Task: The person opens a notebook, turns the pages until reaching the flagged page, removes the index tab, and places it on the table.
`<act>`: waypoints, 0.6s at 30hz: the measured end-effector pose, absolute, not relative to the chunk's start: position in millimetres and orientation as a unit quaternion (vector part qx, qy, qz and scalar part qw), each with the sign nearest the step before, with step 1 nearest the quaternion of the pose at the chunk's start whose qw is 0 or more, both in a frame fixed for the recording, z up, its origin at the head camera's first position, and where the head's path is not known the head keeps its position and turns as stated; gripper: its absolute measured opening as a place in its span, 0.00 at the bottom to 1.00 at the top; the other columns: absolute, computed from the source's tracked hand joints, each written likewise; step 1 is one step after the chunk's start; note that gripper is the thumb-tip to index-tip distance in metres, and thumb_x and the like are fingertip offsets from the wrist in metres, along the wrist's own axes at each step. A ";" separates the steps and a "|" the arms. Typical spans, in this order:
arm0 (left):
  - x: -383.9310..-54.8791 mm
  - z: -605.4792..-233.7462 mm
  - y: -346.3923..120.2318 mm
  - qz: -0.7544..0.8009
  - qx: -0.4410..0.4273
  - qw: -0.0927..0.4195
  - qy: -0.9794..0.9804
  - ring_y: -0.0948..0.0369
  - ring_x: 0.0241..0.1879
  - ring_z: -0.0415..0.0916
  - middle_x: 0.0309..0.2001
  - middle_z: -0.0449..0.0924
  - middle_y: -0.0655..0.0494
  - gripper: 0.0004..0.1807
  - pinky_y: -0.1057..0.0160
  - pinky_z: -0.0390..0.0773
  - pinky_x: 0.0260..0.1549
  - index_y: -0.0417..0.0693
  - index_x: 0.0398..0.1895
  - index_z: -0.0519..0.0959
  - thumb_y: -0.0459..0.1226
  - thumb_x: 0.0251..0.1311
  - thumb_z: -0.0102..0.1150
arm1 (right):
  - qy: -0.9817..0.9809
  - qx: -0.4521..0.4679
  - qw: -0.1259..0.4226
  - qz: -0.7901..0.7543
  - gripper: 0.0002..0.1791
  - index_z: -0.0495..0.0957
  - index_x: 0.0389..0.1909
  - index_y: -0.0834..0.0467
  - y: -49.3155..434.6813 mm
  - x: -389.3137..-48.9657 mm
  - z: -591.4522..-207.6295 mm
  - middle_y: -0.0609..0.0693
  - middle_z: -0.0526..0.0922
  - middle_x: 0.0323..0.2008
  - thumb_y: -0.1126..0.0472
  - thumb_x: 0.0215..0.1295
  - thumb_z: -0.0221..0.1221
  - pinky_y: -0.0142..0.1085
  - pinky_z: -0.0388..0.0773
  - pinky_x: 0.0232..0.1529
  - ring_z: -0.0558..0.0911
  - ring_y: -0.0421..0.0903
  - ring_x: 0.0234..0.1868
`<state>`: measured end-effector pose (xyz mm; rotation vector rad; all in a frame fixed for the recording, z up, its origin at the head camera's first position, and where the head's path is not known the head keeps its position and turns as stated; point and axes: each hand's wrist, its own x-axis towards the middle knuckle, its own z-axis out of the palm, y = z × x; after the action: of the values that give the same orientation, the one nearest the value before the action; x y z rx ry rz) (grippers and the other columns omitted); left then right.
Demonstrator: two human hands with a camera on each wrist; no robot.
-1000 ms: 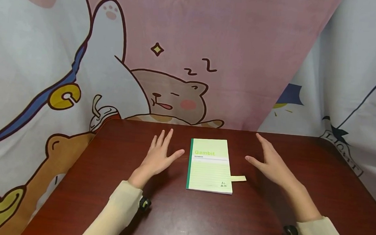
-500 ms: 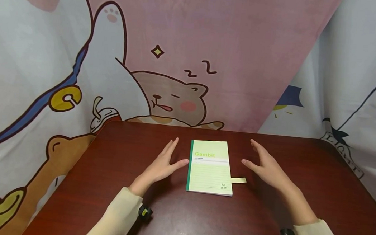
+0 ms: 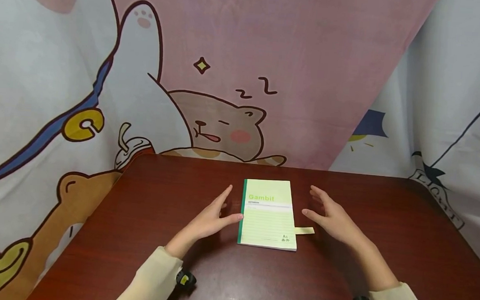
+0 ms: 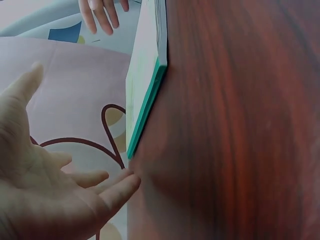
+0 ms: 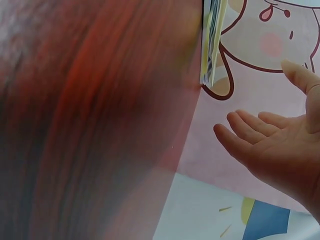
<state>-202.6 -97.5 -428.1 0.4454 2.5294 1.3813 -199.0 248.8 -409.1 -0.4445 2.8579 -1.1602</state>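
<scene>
A pale green notebook (image 3: 267, 220) with a dark green spine lies flat on the table, its cover printed "Gambit". From its right edge a pale yellow tab (image 3: 304, 230) sticks out. My left hand (image 3: 208, 219) hovers beside the spine with fingers spread, and the thumb tip overlaps the spine edge in the head view. On the other side my right hand (image 3: 336, 220) hovers apart from the notebook, thumb and fingers extended toward it. Both palms face inward and hold nothing. In the left wrist view the green spine (image 4: 146, 112) stands just beyond the left fingertips.
The dark red wooden table (image 3: 240, 283) stretches under both arms. Behind it hangs a cartoon-printed cloth (image 3: 310, 81), reaching down to the table's back edge. Each wrist wears a small black device, such as the left wrist camera (image 3: 185, 279).
Both hands have moved inward and slightly toward the person, closer to the notebook's two sides. The notebook stays in place on the table.
</scene>
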 end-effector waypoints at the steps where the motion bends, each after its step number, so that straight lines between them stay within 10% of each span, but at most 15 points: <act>1: -202.5 -428.6 -96.6 0.484 0.152 0.120 0.854 0.41 0.74 0.58 0.81 0.44 0.48 0.52 0.39 0.65 0.69 0.58 0.81 0.42 0.53 0.63 0.63 | 0.916 -0.145 0.014 -0.374 0.44 0.50 0.76 0.66 248.2 -199.1 -410.5 0.70 0.62 0.71 0.50 0.71 0.59 0.65 0.66 0.66 0.66 0.69 0.70; 18: -200.5 -439.0 -85.7 0.546 0.160 0.163 0.806 0.40 0.71 0.62 0.77 0.52 0.35 0.48 0.43 0.67 0.69 0.43 0.80 0.45 0.35 0.64 0.64 | 0.889 -0.180 0.072 -0.415 0.33 0.54 0.74 0.68 233.1 -201.7 -422.9 0.72 0.68 0.67 0.63 0.74 0.53 0.62 0.71 0.63 0.68 0.69 0.68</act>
<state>-200.5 -85.7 -439.0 0.4563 2.3004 1.5561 -201.7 233.1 -422.9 -0.5415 2.6715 -1.2483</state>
